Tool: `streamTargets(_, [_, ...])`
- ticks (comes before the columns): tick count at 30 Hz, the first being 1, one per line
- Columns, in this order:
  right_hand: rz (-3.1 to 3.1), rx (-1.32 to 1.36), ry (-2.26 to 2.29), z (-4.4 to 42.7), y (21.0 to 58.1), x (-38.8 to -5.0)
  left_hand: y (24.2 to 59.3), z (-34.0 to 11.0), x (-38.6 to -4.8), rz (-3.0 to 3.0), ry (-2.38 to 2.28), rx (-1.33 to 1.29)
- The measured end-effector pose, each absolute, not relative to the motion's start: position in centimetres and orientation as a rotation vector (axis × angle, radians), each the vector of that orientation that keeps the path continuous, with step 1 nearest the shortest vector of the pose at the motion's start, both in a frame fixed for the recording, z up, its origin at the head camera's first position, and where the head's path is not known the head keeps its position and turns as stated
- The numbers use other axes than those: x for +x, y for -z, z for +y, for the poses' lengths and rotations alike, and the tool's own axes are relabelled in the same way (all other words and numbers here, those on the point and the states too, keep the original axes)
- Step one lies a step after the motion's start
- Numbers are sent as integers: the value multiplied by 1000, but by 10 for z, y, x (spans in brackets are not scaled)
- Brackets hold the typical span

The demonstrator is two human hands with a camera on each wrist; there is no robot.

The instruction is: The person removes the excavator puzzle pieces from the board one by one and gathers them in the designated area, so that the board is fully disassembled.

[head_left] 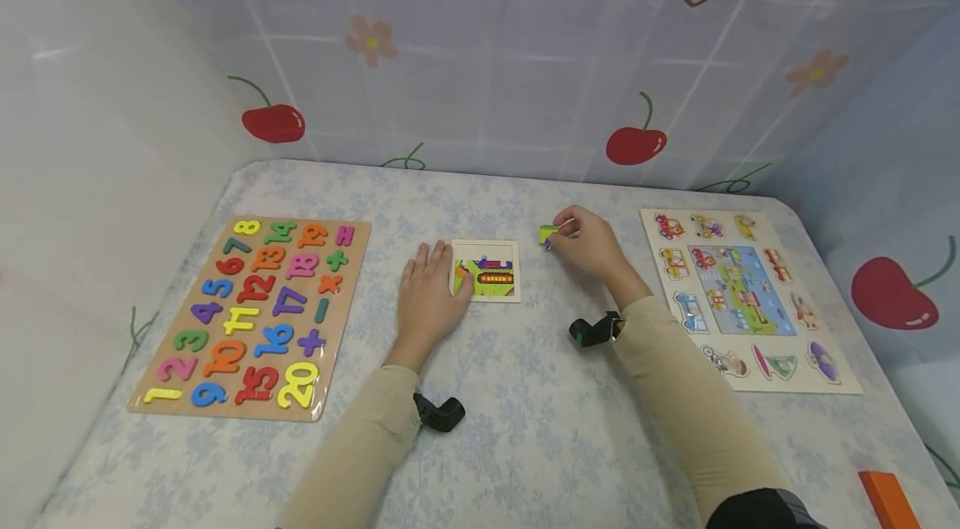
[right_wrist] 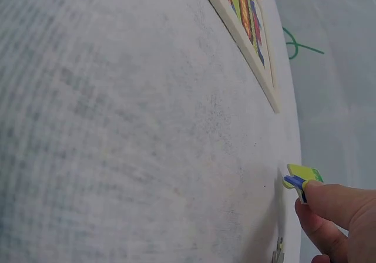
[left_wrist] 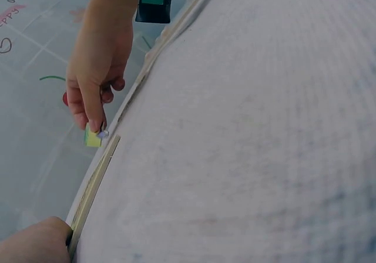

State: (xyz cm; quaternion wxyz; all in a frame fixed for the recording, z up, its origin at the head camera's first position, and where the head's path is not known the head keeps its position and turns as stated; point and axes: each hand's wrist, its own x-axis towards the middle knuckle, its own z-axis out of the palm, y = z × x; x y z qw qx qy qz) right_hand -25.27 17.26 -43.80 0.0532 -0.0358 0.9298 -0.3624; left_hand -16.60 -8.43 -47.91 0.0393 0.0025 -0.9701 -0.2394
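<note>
A small framed jigsaw puzzle lies mid-table, its picture of an orange and purple tracked vehicle partly filled in. The frame's upper part shows bare cream. My left hand rests flat at the frame's left side, fingers extended and thumb over its lower left corner. To the right of the frame, my right hand pinches a green puzzle piece between thumb and fingers. In the right wrist view that puzzle piece has yellow-green and blue markings and is held above the table.
A number puzzle board with colourful digits lies on the left. On the right is a white picture puzzle board with vehicles and toys. An orange block sits at the lower right. A printed curtain hangs behind the table.
</note>
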Motion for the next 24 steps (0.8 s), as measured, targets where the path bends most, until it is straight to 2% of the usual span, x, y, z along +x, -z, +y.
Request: streamTargets(24, [3053, -179, 681, 165, 438, -249, 482, -85, -167, -2972, 714, -19])
